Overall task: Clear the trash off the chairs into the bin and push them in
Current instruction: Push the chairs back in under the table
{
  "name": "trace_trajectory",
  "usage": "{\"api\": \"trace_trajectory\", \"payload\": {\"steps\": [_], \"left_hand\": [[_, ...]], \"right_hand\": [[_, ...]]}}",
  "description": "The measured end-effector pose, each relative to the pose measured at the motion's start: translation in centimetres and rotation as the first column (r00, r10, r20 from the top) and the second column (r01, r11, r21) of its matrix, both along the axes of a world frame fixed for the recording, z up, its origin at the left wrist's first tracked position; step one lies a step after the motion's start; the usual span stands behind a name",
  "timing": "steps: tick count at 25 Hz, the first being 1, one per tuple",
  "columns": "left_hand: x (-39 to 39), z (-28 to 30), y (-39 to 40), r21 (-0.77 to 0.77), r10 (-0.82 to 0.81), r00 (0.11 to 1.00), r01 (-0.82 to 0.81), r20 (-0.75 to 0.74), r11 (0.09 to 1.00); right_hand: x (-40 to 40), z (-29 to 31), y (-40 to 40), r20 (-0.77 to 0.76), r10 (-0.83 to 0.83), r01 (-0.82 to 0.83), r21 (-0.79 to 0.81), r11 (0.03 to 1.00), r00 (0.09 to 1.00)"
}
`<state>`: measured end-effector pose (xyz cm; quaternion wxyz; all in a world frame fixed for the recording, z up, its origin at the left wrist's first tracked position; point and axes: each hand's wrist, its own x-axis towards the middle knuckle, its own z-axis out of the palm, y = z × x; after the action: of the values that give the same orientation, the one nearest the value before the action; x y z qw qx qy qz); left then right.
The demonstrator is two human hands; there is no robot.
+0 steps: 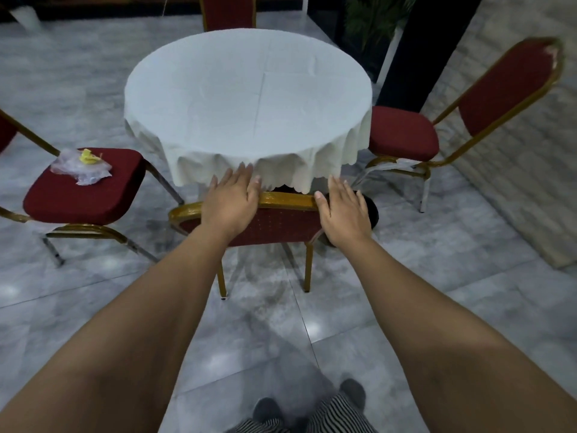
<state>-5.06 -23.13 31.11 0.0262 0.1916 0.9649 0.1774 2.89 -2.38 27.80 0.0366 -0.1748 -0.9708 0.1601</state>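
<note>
Chair (274,223) (tucked) against tablecloth (246,98) edge

Round bench cloth (249,98): plain white, scalloped hem. Padded chairs (84,189): dark red upholstery, gold metal frames. Crumpled plastic trash (81,165), left of frame: clear, yellow scrap. Floor (406,276): grey marbled tile. Trousers (337,417): black-and-white stripes.

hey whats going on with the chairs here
A person is tidying around a round table with a white tablecloth. Both hands, left hand and right hand, lie flat and open on the backrest of the near chair, which sits close in at the table. The chair on the left is pulled out and has crumpled clear plastic trash with a yellow scrap on its seat. The chair on the right is also pulled out, its seat bare.
</note>
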Motion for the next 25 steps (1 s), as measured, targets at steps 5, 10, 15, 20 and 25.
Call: {"api": "trace_trajectory", "payload": {"steps": [5, 10, 15, 20, 25], "left_hand": [[1.6, 0.8, 8.4, -0.192, -0.175, 0.982, 0.159, -0.067, 0.968], [3.8, -0.7, 17.4, -0.183, -0.22, 0.974, 0.227, 0.055, 0.957], [6.5, -2.0, 29.5, -0.196, -0.291, 0.951, 0.306, 0.101, 0.932], [8.7, -2.6, 41.1, -0.189, -0.376, 0.918, 0.394, 0.123, 0.9], [8.9, -2.7, 51.7, -0.154, -0.444, 0.883, 0.465, 0.151, 0.872]], "right_hand": [[3.5, -0.4, 5.9, 0.046, -0.038, 0.038, -0.003, 0.999, 0.998], [7.7, -0.8, 15.7, 0.111, -0.13, 0.136, -0.047, 0.99, 0.985], [12.9, -0.8, 27.9, 0.166, -0.236, 0.246, -0.039, 0.969, 0.958], [16.9, -0.5, 37.7, 0.148, -0.333, 0.339, -0.022, 0.94, 0.931], [18.5, -1.0, 46.6, 0.161, -0.418, 0.425, -0.008, 0.905, 0.894]]}}
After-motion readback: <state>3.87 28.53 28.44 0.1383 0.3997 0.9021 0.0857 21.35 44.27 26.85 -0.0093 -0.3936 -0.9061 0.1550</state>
